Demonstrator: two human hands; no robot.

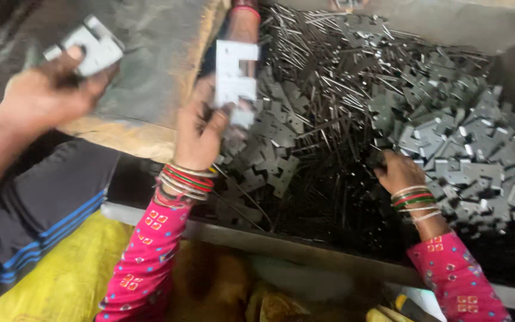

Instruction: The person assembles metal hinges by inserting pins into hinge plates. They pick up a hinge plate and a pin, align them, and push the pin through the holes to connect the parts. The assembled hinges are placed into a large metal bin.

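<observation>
Two hands in pink patterned sleeves with bangles work over a bin (305, 250) heaped with dark stamped metal plates (448, 143) and thin metal strips (323, 77). At centre, the left hand (201, 128) is raised above the bin's near-left part, its fingers (222, 113) clenched on a pale notched metal plate (235, 74) held upright; a second, blurred piece shows just beneath it. Farther right, the right hand (397, 172) lies palm-down on the heap, fingers buried among the dark plates; whether they grip one cannot be told. At upper left, another person's hand (46, 95) on a bare forearm holds a similar pale plate stack (90, 46) above a worn grey slab (156, 65) that borders the bin. Below that arm lies dark cloth with blue stripes (37, 209), and a yellow sack (61, 274) sits at the bottom left.
</observation>
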